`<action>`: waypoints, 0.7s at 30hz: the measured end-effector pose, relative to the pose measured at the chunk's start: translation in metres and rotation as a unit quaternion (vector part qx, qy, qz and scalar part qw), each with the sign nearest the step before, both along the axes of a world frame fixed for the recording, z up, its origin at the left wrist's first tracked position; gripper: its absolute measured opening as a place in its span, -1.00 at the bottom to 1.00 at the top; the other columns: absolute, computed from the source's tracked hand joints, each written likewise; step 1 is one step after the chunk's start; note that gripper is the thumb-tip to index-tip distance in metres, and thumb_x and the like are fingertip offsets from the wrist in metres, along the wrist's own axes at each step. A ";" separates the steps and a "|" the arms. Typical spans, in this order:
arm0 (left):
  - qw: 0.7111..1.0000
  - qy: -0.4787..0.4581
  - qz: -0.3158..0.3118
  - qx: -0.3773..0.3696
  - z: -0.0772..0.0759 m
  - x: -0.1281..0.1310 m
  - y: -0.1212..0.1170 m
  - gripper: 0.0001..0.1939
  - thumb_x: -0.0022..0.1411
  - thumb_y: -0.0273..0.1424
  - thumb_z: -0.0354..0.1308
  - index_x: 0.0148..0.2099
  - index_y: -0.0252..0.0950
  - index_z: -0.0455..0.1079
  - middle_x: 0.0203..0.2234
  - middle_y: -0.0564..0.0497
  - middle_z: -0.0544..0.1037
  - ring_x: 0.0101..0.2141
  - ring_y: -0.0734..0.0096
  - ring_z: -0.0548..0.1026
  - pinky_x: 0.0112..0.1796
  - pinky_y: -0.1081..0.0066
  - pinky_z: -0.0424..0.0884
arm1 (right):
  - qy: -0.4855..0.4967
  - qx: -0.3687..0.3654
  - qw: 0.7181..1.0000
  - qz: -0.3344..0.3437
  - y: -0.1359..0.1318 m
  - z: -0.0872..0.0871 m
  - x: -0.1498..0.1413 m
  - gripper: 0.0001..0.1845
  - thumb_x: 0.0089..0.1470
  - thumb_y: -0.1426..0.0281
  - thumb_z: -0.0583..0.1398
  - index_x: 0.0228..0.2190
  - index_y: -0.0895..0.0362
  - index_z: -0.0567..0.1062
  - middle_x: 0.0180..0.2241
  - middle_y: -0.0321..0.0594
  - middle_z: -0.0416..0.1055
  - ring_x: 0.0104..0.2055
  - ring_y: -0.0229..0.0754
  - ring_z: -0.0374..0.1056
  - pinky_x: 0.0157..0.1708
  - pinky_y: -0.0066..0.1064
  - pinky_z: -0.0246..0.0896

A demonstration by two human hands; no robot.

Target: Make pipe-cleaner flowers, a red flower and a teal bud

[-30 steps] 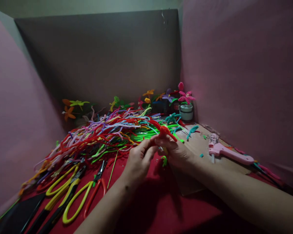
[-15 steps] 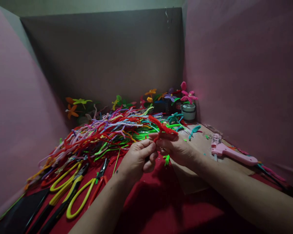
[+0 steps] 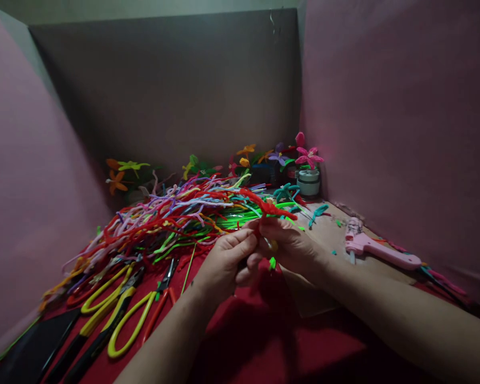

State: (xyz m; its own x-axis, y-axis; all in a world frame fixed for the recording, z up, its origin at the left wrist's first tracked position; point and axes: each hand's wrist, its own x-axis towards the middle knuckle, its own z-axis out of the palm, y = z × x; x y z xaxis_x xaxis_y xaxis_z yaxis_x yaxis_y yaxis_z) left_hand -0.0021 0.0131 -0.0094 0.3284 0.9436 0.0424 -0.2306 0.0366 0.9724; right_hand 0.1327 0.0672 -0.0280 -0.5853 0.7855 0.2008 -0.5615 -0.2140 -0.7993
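Note:
A red pipe-cleaner flower [image 3: 266, 206] with a pale yellow centre rises between my two hands. My left hand [image 3: 234, 261] is closed, thumb and forefinger pinching low on the flower's red base. The fingers of my right hand [image 3: 286, 242] are closed around the same piece, just under its petals. Something pale shows near the right fingertips, too blurred to name. Behind both hands spreads a heap of loose pipe cleaners [image 3: 172, 210] in many colours, with a bundle of green stems [image 3: 240, 220] at its right end.
Yellow-and-black pliers [image 3: 118, 298] and yellow-handled scissors [image 3: 134, 326] lie at the left on the red cloth [image 3: 244, 341]. On the right, a pink glue gun [image 3: 378, 249] rests on a board [image 3: 368, 274]. A small pot [image 3: 308, 183] holding a pink flower stands by the pink side wall [image 3: 400, 122].
The red flower has turned slightly between my fingers, its petals spreading further right. My right fingers have shifted around its base. Both hands stay in nearly the same spot.

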 end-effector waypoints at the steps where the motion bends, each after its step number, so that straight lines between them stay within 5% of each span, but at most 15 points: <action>1: 0.995 0.063 0.059 0.045 0.000 0.001 0.000 -0.79 0.15 -0.25 0.10 -0.37 -0.30 0.31 -0.69 0.18 0.26 -0.79 0.69 0.07 -0.74 0.60 0.02 | 0.001 0.000 1.000 -0.016 0.001 -0.002 0.000 -0.76 -0.23 0.32 0.35 -0.42 0.13 0.56 -0.56 -0.32 0.36 -0.56 -0.39 0.16 -0.61 -0.53 -0.09; 4: 0.919 0.241 0.233 0.209 -0.005 0.003 0.000 -0.90 0.11 -0.34 0.14 -0.32 -0.25 0.37 -0.61 0.12 0.36 -0.65 0.58 0.25 -0.60 0.56 0.14 | -0.021 -0.001 0.997 -0.068 0.002 -0.006 -0.001 -0.82 -0.21 0.35 0.33 -0.43 0.11 0.57 -0.51 -0.30 0.37 -0.54 -0.38 0.14 -0.62 -0.52 -0.15; 7: 0.859 0.310 0.283 0.294 -0.010 0.002 0.001 -0.92 0.13 -0.41 0.09 -0.37 -0.23 0.40 -0.61 0.10 0.35 -0.57 0.55 0.26 -0.49 0.54 0.16 | -0.061 0.022 0.992 -0.105 0.001 -0.007 -0.002 -0.81 -0.16 0.33 0.31 -0.39 0.09 0.58 -0.52 -0.31 0.35 -0.54 -0.38 0.09 -0.63 -0.51 -0.21; 9: 0.876 0.292 0.274 0.267 -0.009 0.001 0.001 -0.86 0.14 -0.40 0.07 -0.46 -0.26 0.36 -0.67 0.13 0.27 -0.62 0.57 0.20 -0.54 0.55 0.12 | -0.075 0.062 0.989 -0.110 0.000 -0.006 -0.002 -0.77 -0.15 0.32 0.31 -0.34 0.07 0.57 -0.53 -0.34 0.33 -0.57 -0.39 0.04 -0.62 -0.50 -0.20; 14: 0.978 0.127 0.157 0.055 0.006 0.002 0.001 -0.76 0.13 -0.24 0.11 -0.46 -0.28 0.26 -0.75 0.21 0.18 -0.77 0.68 0.02 -0.73 0.58 -0.05 | -0.093 0.129 0.981 -0.113 0.001 -0.005 -0.003 -0.76 -0.10 0.31 0.28 -0.30 0.08 0.56 -0.53 -0.35 0.36 -0.57 -0.39 0.08 -0.55 -0.47 -0.05; 21: 0.997 -0.043 -0.001 -0.071 0.005 -0.007 0.002 -0.82 0.17 -0.29 0.10 -0.36 -0.30 0.27 -0.74 0.24 0.21 -0.82 0.77 -0.10 -0.80 0.67 -0.07 | -0.040 0.114 0.987 -0.102 0.002 -0.006 -0.005 -0.87 -0.11 0.38 0.28 -0.40 0.10 0.57 -0.50 -0.30 0.43 -0.44 -0.31 0.26 -0.37 -0.42 0.13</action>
